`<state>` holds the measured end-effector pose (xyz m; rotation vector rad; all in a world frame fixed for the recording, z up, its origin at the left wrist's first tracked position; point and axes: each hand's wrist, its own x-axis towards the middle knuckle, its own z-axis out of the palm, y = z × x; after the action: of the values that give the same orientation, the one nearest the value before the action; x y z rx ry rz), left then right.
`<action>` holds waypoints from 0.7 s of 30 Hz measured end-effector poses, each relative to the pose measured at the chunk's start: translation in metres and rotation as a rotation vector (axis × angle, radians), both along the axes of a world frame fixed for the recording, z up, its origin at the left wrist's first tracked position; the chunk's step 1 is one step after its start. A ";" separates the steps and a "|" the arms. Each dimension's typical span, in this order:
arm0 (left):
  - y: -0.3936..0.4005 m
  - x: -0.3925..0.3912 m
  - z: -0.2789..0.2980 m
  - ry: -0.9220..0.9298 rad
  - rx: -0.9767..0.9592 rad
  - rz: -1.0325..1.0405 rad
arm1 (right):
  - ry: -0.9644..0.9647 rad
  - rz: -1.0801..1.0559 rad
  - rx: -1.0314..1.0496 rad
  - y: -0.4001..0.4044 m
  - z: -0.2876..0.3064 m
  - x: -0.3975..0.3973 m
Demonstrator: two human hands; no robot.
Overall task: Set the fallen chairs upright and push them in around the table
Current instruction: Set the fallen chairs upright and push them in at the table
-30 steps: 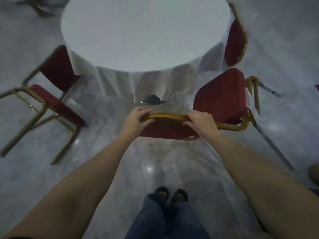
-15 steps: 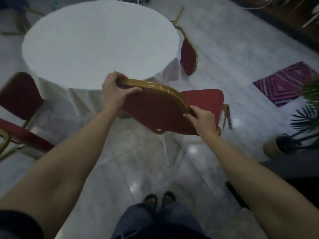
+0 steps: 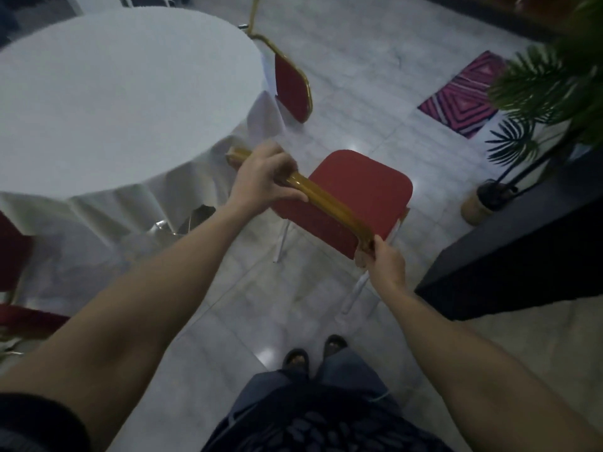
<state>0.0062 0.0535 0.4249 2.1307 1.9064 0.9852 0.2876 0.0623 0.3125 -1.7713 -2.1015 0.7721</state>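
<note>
I'm gripping the top rail of the chair (image 3: 360, 194) w/ both hands: left hand (image 3: 264, 177) wrapped round the gold bar near its far corner, right hand (image 3: 383, 261) pinching the near corner. Spreading them wide bc that's giving me steering control over the whole frame. The chair's looking upright now, seat facing up, standing just beside the table (image 3: 124, 93) but angled off, not tucked in. Another chair (image 3: 292, 83) is sitting close against the cloth further round; one more at my left (image 3: 16, 288) prob needs sorting too.
</note>
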 end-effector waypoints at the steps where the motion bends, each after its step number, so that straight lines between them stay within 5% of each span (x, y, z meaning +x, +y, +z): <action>1: -0.002 0.009 -0.006 0.035 -0.009 -0.031 | 0.007 -0.021 -0.012 -0.007 -0.006 0.007; 5: -0.009 0.030 -0.031 0.129 0.002 -0.103 | 0.101 -0.096 -0.006 -0.033 -0.017 0.024; 12: -0.013 0.013 -0.026 0.159 -0.106 -0.130 | 0.213 -0.169 0.310 -0.067 0.001 -0.003; 21: -0.002 -0.060 -0.034 0.148 -0.346 -0.012 | -0.059 0.056 0.297 -0.094 0.028 -0.051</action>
<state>-0.0538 0.0519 0.3911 2.0540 1.9541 0.4613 0.2361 -0.0321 0.3400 -1.5998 -2.1793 0.3985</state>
